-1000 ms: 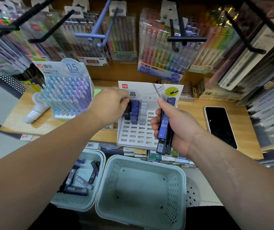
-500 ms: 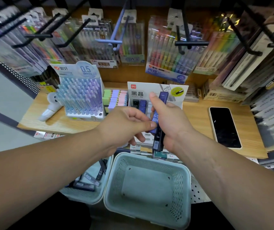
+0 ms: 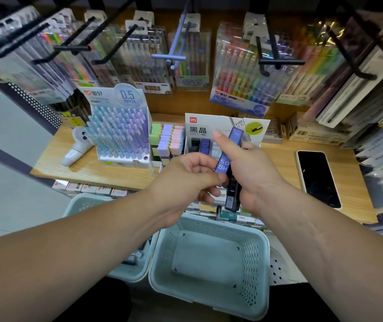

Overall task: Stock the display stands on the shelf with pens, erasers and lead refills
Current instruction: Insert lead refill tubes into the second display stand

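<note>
We see the left grip [image 3: 185,180] has come away from the lead refill stand [image 3: 209,126], where it was working at the slots a second ago. It has drawn back to meet the right grip [image 3: 253,173]. Its fingertips now pinch the lower end of the blue refill case [image 3: 228,152] held there. The right grip has shifted in front of the stand, and the case leans further. The pastel erasers [image 3: 169,140], covered before, now show.

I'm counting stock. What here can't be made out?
Head view: refill stand slots, mostly covered by the left hand and right hand.
Head view: left basket contents, mostly hidden under the left forearm.
Head view: number of refill cases in the right hand; the hand hides the stack.
</note>
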The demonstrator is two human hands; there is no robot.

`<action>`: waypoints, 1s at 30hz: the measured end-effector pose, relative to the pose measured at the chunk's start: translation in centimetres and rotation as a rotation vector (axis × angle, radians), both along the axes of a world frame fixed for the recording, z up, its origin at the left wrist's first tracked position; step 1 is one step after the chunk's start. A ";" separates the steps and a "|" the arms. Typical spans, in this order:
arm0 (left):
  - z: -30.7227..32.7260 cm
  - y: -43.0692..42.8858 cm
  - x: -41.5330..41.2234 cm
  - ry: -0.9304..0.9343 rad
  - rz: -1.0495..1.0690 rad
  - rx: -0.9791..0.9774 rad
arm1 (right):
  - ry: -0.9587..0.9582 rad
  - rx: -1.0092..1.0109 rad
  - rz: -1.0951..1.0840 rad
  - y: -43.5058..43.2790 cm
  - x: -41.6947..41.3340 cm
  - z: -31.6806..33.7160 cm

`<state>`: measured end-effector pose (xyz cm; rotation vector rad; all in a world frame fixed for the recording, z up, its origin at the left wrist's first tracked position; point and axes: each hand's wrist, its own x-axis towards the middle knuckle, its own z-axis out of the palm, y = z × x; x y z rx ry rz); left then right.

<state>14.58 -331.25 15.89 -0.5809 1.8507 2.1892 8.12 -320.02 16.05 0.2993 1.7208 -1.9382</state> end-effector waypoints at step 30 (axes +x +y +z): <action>-4.0 -5.9 -7.7 0.409 -0.554 -1.250 | -0.169 0.022 -0.106 1.7 -3.8 -1.6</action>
